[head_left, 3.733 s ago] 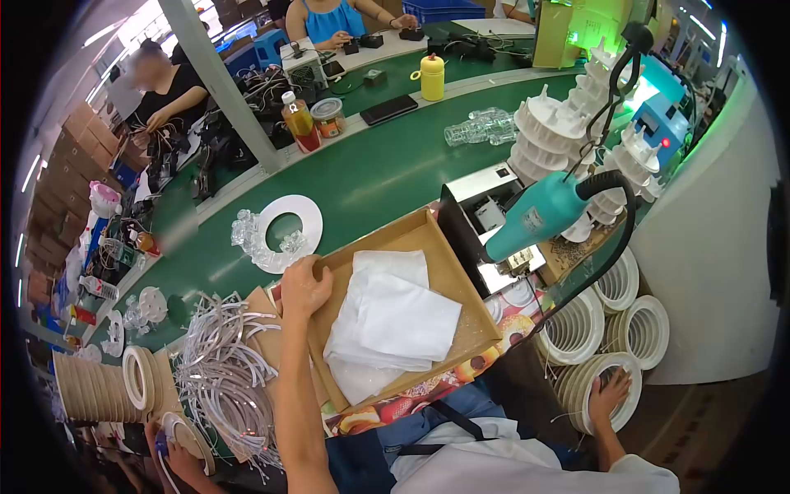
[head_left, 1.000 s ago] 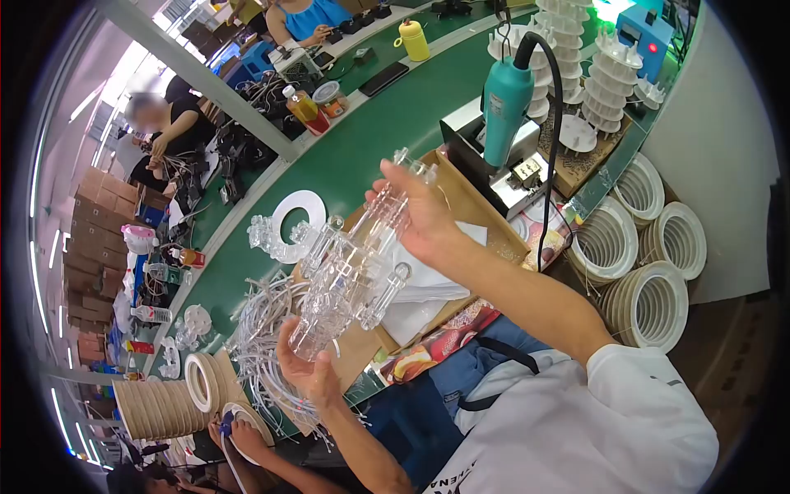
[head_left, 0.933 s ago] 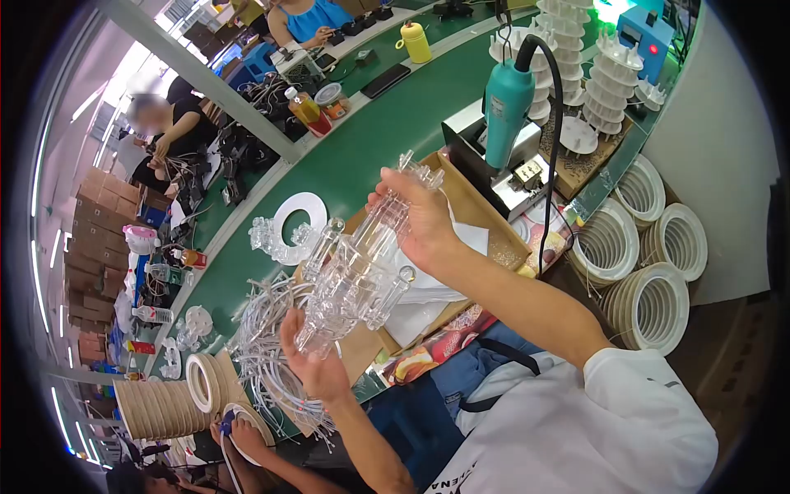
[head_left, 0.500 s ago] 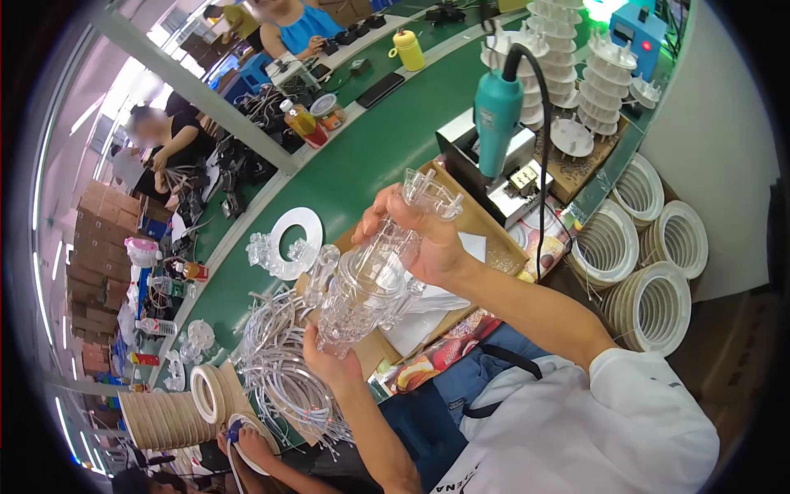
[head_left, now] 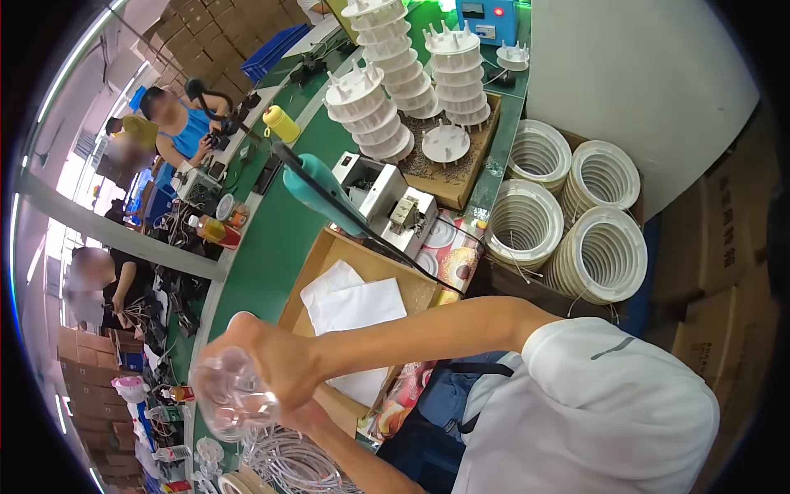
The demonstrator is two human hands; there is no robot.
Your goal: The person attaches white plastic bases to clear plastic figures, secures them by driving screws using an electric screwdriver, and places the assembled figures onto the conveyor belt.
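Several clear plastic parts (head_left: 234, 397), bunched together and blurred, are at the lower left over the bench. My right hand (head_left: 276, 356) is closed around their near side, with its back toward me. Behind and below its wrist, my left hand (head_left: 301, 416) is close against the same parts. The fingers of that hand are hidden. A tangle of whitish cables (head_left: 288, 463) lies just beneath. Beside my right forearm is a shallow cardboard tray (head_left: 317, 255) with white paper sheets (head_left: 358, 306) in it.
A teal electric screwdriver (head_left: 321, 189) hangs over a metal-cased device (head_left: 411, 218). Behind stand stacked white plastic spools (head_left: 370, 111) and a blue box (head_left: 490, 18). Coiled white rings (head_left: 597, 255) fill a carton on the right. Other people work across the green bench (head_left: 251, 267).
My view has swung to the right. Both hands and the clear parts now sit lower left in view, and my right hand covers more of them. The cardboard tray is more exposed.
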